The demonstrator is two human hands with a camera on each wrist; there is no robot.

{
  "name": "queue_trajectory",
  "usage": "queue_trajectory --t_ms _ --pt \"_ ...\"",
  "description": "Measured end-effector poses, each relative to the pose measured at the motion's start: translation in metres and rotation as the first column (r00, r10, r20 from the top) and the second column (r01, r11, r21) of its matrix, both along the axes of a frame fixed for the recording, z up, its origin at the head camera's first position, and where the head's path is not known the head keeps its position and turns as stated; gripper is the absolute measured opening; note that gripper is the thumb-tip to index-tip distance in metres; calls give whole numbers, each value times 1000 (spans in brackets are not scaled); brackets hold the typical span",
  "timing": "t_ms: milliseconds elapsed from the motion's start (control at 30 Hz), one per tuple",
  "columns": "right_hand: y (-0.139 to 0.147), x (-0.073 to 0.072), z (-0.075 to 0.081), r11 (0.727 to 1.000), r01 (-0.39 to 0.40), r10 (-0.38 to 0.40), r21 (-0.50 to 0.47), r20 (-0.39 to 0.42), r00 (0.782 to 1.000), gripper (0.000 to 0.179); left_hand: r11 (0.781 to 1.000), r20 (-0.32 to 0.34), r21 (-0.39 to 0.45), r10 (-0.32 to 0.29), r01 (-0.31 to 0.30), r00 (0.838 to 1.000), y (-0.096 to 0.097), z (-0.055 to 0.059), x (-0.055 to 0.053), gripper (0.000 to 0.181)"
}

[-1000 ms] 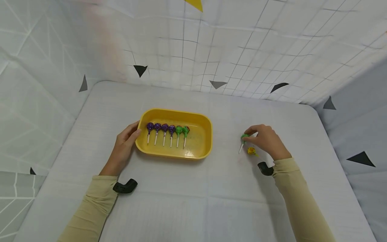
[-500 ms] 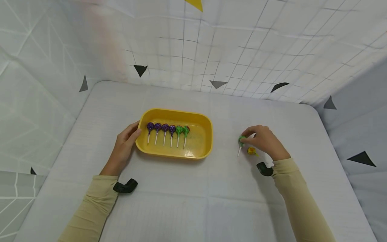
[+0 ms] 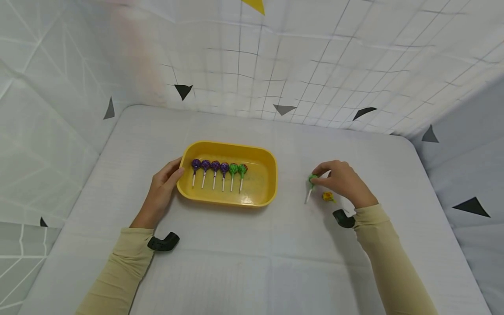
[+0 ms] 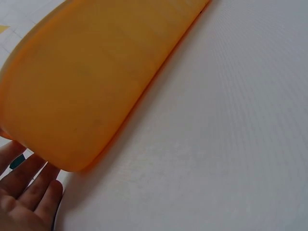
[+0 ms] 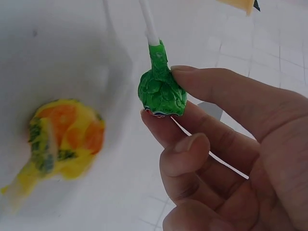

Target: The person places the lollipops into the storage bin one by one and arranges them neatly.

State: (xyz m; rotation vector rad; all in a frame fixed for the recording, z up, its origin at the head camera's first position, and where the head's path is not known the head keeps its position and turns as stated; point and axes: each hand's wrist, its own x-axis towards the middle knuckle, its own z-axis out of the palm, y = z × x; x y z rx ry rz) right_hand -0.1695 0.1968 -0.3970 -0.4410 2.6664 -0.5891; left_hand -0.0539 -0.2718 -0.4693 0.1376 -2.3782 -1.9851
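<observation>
At the left end of the yellow tray [image 3: 260, 199], my left hand [image 3: 160, 188] holds the rim with the thumb at the edge. In the left wrist view its fingers [image 4: 41, 187] reach the tray's outer wall. My right hand [image 3: 344, 183] pinches a green-wrapped lollipop [image 5: 162, 91] by its head between thumb and fingers, white stick pointing away from the palm. Near that hand, a yellow-wrapped lollipop [image 3: 327, 196] lies on the table. Inside the tray, purple lollipops [image 3: 215, 165] and two green lollipops [image 3: 243, 169] form one row, sticks toward me.
A white cloth covers the table [image 3: 220, 271]. Behind it stands a white wall sheet [image 3: 236, 65] with grid lines and dark triangles. The row of lollipops occupies the left and middle of the tray; its right part shows bare yellow bottom.
My right hand has shifted slightly left with the green lollipop, away from the yellow one. The left hand, the tray and the row in it stay the same.
</observation>
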Motion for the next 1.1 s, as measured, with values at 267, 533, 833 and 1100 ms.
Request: queue_trajectory --t_ms 267,533,833,1100 --pt "-13 0 10 1000 -23 23 1 -18 1000 25 1000 1 3 -1 1 1000 0 0 0 56" --pt "-27 2 20 999 -38 38 2 -30 999 22 1000 -7 2 -7 7 1000 0 0 1 55" --pt "-44 3 34 998 -54 54 -9 -28 998 20 1000 -9 -4 -6 6 1000 -1 0 1 55" --pt "-56 1 42 997 -74 73 -25 -41 997 20 1000 -5 -4 -9 9 1000 -1 0 1 56"
